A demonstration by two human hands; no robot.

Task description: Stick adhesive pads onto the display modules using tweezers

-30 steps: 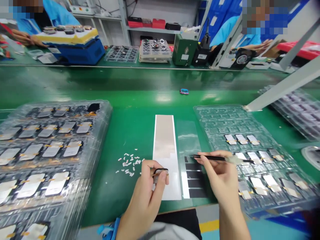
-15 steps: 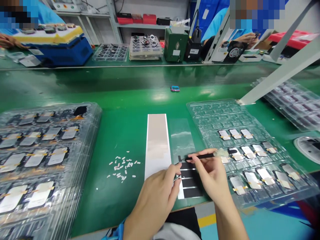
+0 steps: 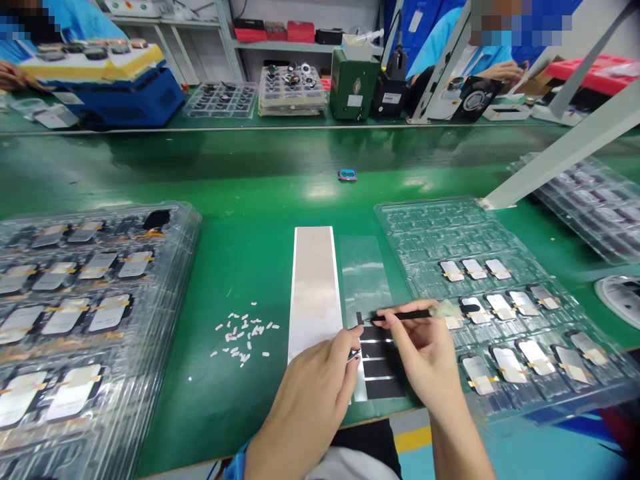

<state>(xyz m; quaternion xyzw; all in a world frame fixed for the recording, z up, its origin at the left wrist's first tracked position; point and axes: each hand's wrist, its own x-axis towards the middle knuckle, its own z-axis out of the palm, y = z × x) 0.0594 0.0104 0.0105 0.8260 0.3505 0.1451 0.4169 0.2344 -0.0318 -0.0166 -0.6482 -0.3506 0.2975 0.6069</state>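
My left hand (image 3: 317, 373) is closed in a pinch around a small, thin metallic piece (image 3: 353, 355), mostly hidden by the fingers. In my right hand (image 3: 425, 347) is a slim black pen-shaped tool (image 3: 407, 315) with pale tape wrapped on its rear end. Its thin tip points left, close to my left fingertips. Beneath both hands lies a clear film sheet (image 3: 364, 267) carrying wide black strips (image 3: 383, 369); a short narrow black piece (image 3: 359, 318) sits above them. Just left is a long white-edged card (image 3: 314, 267) with a beige face.
Small white scraps (image 3: 245, 333) lie scattered on the green table (image 3: 225, 247). Stacked clear trays (image 3: 185, 267) of screen-like parts stand left; another clear tray (image 3: 415, 233) holds similar parts at right. A white post (image 3: 560, 147) slants across the right. Two co-workers sit opposite.
The view has shifted slightly. Both hands keep nearly the same place and grip, with the black tool's tip still by the left fingertips.
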